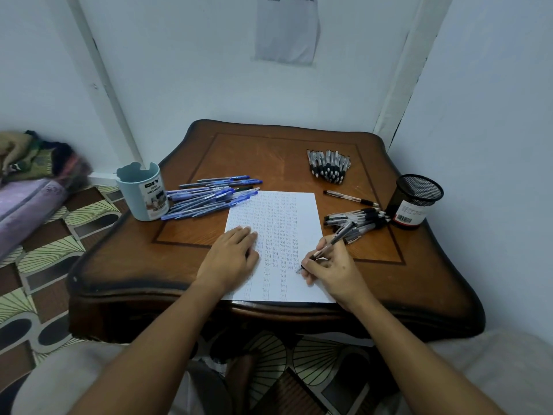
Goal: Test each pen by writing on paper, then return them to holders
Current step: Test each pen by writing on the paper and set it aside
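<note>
Right hand [332, 269] pinches a black-grip pen [330, 244], fingers curled round the barrel, tip down on the paper [284, 229] near its right edge, lower half. Left hand [232, 254] lies flat on the sheet's left side, fingers straight and together, pressing it to the wooden table [185, 235]. Sheet is covered in columns of the word "Test"; the lower rows are only partly filled. Blue pens [209, 196] lie in a loose pile left of the sheet, some overlapping its top-left corner, ends touching or just beside the light blue holder [142, 193], which stands upright at the table's left edge with a "DIY desk organizer" label. Black pens: one tight bunch [329, 164] at the far right of the table, a single pen [350, 198] lying alone just beyond the sheet's top-right corner, and a loose pile [356, 220] right of the sheet, reaching to the black mesh holder [414, 202], which stands upright near the right edge. Can't tell what's inside either holder. A printed sheet [285, 28] is stuck on the wall behind.
</note>
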`<state>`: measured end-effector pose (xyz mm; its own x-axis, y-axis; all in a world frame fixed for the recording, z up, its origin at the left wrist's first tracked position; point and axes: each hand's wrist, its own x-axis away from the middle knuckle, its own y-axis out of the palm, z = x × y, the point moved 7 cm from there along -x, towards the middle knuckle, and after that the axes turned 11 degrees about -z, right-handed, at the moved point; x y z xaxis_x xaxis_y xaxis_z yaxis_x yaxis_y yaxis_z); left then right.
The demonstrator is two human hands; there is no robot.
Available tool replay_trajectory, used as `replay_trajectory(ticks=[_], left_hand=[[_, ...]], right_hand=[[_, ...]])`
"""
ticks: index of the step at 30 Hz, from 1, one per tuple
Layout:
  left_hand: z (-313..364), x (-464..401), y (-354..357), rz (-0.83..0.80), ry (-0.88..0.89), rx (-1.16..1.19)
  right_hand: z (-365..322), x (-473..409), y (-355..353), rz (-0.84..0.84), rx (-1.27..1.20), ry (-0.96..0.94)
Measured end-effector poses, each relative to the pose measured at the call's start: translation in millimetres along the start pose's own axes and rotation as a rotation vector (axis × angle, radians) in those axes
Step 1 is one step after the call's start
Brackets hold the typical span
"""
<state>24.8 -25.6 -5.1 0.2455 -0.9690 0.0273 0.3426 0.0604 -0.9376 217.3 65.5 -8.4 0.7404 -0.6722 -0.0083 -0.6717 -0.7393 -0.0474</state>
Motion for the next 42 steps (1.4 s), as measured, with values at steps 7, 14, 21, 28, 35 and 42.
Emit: replay_trajectory(ticks=[7,14,21,28,35,42], left_hand=[[-3.4,-1.1,1.7,-0.021,-0.012,0.004],[-4.4,-2.1,2.6,-0.028,-0.012,-0.006],[-4.9,-3.2,3.1,-0.026,-0.008,-0.009],[-6.8,-4.7,4.9,-0.027,-0.008,-0.021],[-7.7,-5.8,4.7,-0.007,-0.004,-0.011],[-7.6,-5.7,4.2,-0.002,0.0,-0.002]], right_hand=[[5.7,-0.8,-0.2,-0.03,0.071,-0.002],[1.8,-0.1,2.4,-0.011,0.162,-0.023],[1.6,0.0,1.4,-0.013,0.115,0.005],[2.9,0.1,0.0,-0.002,0.088,0.005],[4.3,-0.9,2.2,-0.03,0.09,0.023],[-0.2,0.7,1.6,-0.012,0.068,0.027]])
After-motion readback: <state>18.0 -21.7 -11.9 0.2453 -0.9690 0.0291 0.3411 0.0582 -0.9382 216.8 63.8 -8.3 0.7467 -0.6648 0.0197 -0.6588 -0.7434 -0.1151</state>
